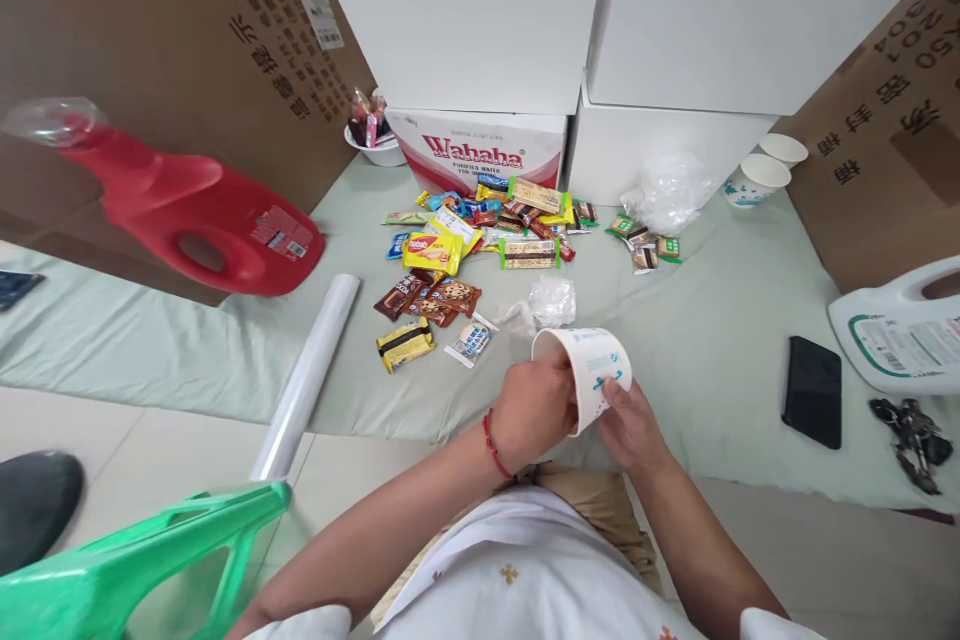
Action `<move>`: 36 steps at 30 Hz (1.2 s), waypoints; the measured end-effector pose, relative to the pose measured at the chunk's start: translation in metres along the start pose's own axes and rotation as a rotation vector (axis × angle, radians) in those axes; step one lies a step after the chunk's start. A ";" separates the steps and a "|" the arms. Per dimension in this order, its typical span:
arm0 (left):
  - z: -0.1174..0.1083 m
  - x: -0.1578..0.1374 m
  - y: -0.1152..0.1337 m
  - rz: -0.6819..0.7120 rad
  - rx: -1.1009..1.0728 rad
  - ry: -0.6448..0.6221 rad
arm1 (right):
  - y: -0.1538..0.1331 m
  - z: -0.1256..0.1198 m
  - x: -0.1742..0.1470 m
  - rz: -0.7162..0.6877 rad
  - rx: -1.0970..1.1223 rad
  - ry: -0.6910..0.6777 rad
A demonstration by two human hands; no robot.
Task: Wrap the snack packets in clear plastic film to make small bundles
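Paper cup (589, 372), white with blue print, lies tipped on its side between both hands, mouth pointing away, just above the near edge of the pale green cloth (705, 340). Left hand (531, 408), a red cord at its wrist, closes around the cup's rim side; right hand (631, 428) pinches its base. Just beyond lie a crumpled plastic wrapper (551, 301) and scattered snack packets (480, 240). A black phone (812, 391) rests well to the right.
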State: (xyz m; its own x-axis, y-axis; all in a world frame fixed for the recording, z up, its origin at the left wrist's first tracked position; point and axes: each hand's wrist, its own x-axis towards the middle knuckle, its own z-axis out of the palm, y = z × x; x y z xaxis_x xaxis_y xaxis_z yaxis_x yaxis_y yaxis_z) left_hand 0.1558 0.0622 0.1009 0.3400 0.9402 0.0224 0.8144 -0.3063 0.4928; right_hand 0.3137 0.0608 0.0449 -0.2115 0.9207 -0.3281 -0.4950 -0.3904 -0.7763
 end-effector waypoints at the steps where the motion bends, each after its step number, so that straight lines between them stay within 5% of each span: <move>1: -0.003 -0.003 0.003 0.008 -0.051 0.029 | -0.004 -0.005 0.002 -0.039 0.019 0.064; 6: -0.024 0.022 0.002 -0.151 -0.398 0.316 | -0.040 -0.052 0.011 -0.238 0.103 0.396; 11: -0.048 0.110 -0.012 -0.351 -0.791 0.245 | -0.073 -0.088 0.002 -0.315 0.202 0.440; 13: -0.046 0.123 -0.011 -0.250 -0.776 0.294 | -0.077 -0.092 -0.005 -0.336 0.216 0.420; 16: -0.020 0.100 0.002 0.156 -0.567 0.348 | -0.068 -0.090 -0.012 -0.243 0.220 0.372; 18: 0.008 0.070 0.013 0.427 -0.474 0.165 | -0.055 -0.085 -0.013 -0.118 0.209 0.349; 20: 0.035 0.044 0.024 0.461 -0.328 -0.037 | -0.041 -0.081 -0.012 0.009 0.160 0.304; 23: 0.053 0.030 0.030 0.369 -0.093 -0.187 | -0.037 -0.083 -0.016 0.036 -0.121 0.237; 26: 0.042 0.037 0.029 0.443 0.049 -0.190 | -0.061 -0.096 -0.033 -0.376 -0.768 0.275; 29: 0.024 0.047 0.032 0.621 0.123 -0.231 | -0.098 -0.107 -0.055 -0.697 -1.386 -0.038; 32: 0.018 0.049 0.039 0.730 0.109 -0.193 | -0.123 -0.115 -0.061 -0.693 -1.661 -0.359; 36: 0.022 0.041 0.035 0.605 -0.045 0.140 | -0.150 -0.149 -0.027 -0.593 -1.761 -0.134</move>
State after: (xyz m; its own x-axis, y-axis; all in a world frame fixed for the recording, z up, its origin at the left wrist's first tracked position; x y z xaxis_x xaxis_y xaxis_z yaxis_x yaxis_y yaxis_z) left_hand 0.2083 0.0867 0.1001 0.6676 0.6139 0.4212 0.4751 -0.7869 0.3939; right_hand 0.5187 0.0950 0.0898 -0.4599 0.8782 0.1313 0.7941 0.4730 -0.3818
